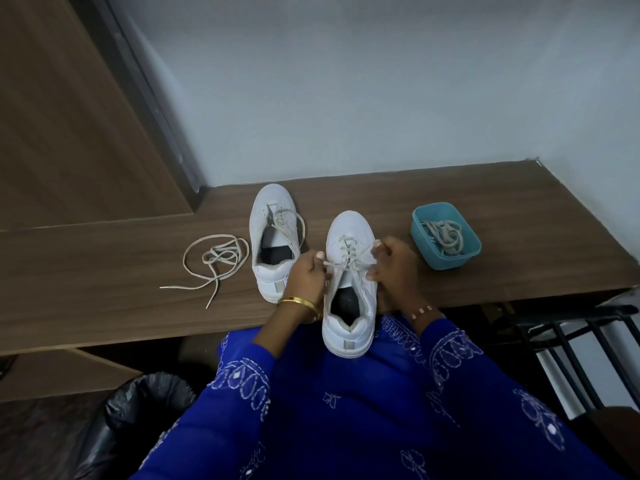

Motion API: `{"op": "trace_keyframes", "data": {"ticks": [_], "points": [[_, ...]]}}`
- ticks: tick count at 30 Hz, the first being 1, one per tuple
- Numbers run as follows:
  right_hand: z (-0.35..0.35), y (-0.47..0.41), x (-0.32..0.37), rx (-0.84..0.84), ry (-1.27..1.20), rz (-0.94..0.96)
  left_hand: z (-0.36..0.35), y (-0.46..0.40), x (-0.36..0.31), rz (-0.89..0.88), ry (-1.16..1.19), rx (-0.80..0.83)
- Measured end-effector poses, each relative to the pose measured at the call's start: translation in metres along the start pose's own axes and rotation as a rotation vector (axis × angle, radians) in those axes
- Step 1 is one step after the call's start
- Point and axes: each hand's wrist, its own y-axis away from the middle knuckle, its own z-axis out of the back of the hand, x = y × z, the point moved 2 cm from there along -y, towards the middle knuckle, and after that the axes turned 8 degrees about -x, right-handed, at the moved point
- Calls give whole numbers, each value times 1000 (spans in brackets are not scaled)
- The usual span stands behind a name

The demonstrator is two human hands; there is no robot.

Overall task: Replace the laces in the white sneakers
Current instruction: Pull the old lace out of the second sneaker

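Observation:
Two white sneakers stand on the wooden desk [450, 202]. The near sneaker [349, 317] hangs partly over the front edge, against my lap, with a beige lace [348, 252] threaded through most of its eyelets. My left hand [306, 278] pinches the lace's left end and my right hand [389, 263] pinches its right end, both pulled out sideways. The far sneaker [272, 244] sits to the left, its lace loose and only partly threaded. A loose beige lace [214, 261] lies coiled on the desk further left.
A teal plastic tub [446, 237] holding more laces stands on the desk to the right. A wall rises right behind the desk. A bin with a black bag [138, 410] is on the floor at lower left, a dark metal rack [571, 344] at lower right.

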Motion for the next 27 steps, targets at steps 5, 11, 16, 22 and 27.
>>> {"op": "trace_keyframes", "data": {"ticks": [5, 11, 16, 22, 27], "points": [[26, -19, 2, -64, 82, -84, 13, -10, 8, 189, 196, -106], [12, 5, 29, 120, 407, 455, 13, -3, -10, -333, -132, -47], [-14, 17, 17, 238, 427, 424, 10, 5, -5, -551, -489, 54], [-16, 21, 18, 156, 378, 374, 4, 12, 0, -301, -282, -33], [-20, 15, 25, 108, 419, 370, -1, 7, -8, -208, -235, -49]]}}
